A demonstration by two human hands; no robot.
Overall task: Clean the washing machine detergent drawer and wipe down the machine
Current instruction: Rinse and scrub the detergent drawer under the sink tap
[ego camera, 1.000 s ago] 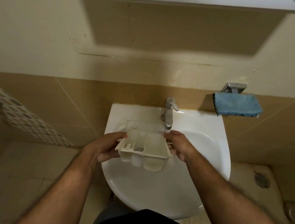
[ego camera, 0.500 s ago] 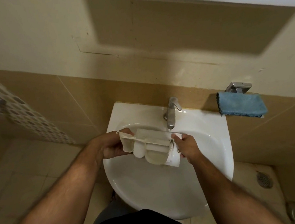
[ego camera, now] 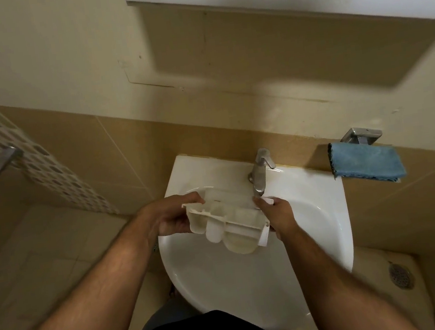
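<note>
The detergent drawer [ego camera: 225,218] is held over the white sink [ego camera: 325,223], just under the tap's [ego camera: 259,172] spout. The left hand [ego camera: 171,218] grips its left end with curled fingers; the right hand [ego camera: 277,216] grips the right end beside the front panel. The step looks like rinsing: the compartments should probably tilt toward the basin so residue drains off, with both ends held firmly since wet plastic slips. A blue cloth [ego camera: 365,161] hangs on a holder to the right, near enough for wiping.

one drawer [ego camera: 226,222], one cloth [ego camera: 365,161], two hands [ego camera: 168,217]
</note>
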